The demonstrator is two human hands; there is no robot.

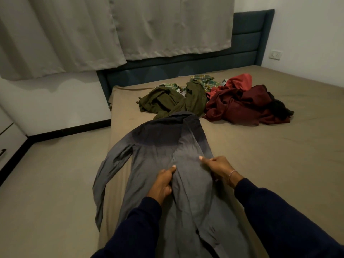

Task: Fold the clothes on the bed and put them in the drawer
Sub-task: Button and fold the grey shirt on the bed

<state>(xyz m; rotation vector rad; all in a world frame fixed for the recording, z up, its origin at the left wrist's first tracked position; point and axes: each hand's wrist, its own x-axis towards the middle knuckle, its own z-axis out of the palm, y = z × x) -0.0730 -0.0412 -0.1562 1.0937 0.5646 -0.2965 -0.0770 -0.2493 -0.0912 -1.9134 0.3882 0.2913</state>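
Observation:
A grey long-sleeved shirt [167, 151] lies spread lengthwise along the left edge of the bed [270, 155], collar away from me, its left sleeve hanging over the bed's side. My left hand [162, 183] pinches a fold of the shirt near its middle. My right hand [216, 167] pinches the cloth at the shirt's right edge. Farther up the bed lies a loose pile: an olive green garment [173, 101], a green checked one [206, 81], dark red clothes [240, 105] and something black [281, 107].
A dark blue headboard [245, 43] stands behind the bed, with grey curtains [111, 30] hanging over it. A white drawer unit [7, 138] shows at the far left edge. Beige floor [52, 183] runs along the bed's left side.

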